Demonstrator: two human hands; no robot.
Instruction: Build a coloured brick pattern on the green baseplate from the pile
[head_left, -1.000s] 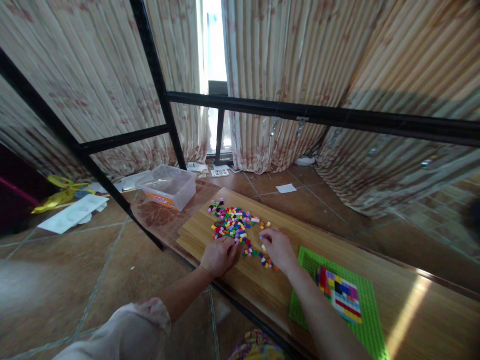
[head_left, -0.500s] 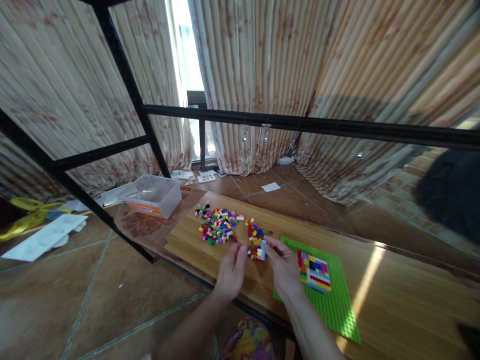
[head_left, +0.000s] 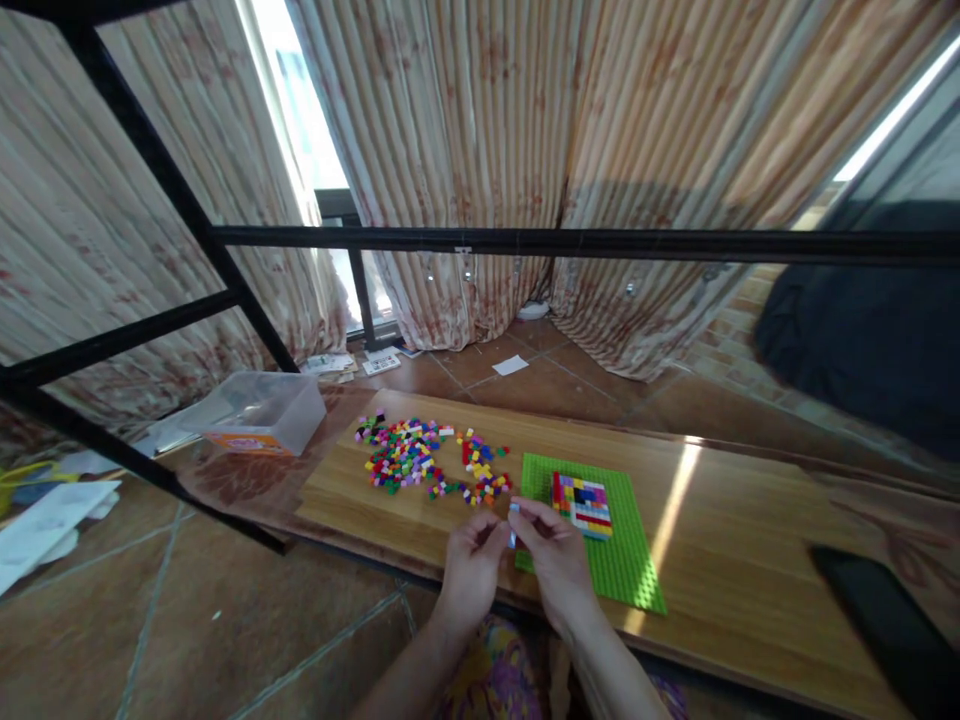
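Between thumb and fingers, my right hand (head_left: 556, 552) pinches a narrow light blue toy brick piece (head_left: 513, 522) above the table's near edge. My left hand (head_left: 474, 560) is close against it, thumb and fingertips pressed together beside the piece; whatever they hold is hidden. Just right of my hands lies a green studded baseplate (head_left: 626, 545). On it sits a square, layered build of multicoloured bricks (head_left: 589, 508) with a dark gap near its middle. Beyond my left hand spreads a heap of loose small bricks (head_left: 405, 452), with a smaller cluster (head_left: 480, 465) nearer the baseplate.
The wooden tabletop (head_left: 712, 530) carries a dark flat object (head_left: 877, 610) at its right end. A clear plastic box (head_left: 274, 410) with an orange label stands at the left. A black metal rail (head_left: 525, 242) crosses beyond the table, before long curtains (head_left: 480, 130).
My hands have come together at the light blue piece; before, they were apart over the small cluster. They are now nearer the table's front edge. The camera view has swung right.
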